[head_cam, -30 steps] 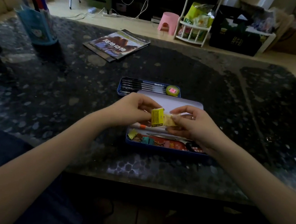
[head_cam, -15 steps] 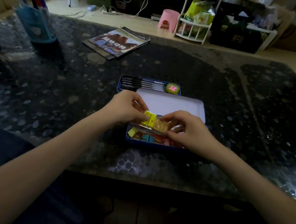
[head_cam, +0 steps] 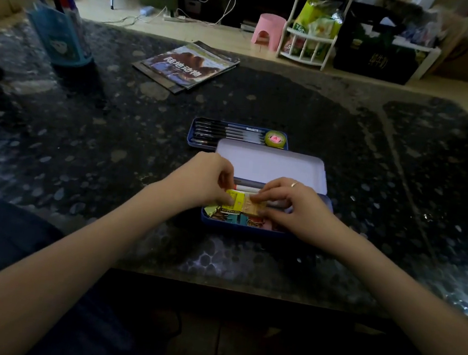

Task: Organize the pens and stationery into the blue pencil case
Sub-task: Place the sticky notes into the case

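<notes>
Left hand (head_cam: 206, 180) and right hand (head_cam: 290, 203) both pinch a small yellow packet (head_cam: 240, 202) low over the blue pencil case (head_cam: 262, 229). Recommend laying it flat among the clips, clear of the lid.

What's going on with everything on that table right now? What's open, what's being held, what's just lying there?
Pencil case: open, lid raised behind it.
Yellow packet: held by both hands low over the case.
Left hand: pinching the packet's left end.
Right hand: pinching its right end.
Clips: loose in the case's front.
Tray: beyond the case, pens laid in a row.
Book: closed, flat.
Pen holder: upright, with pens.
</notes>
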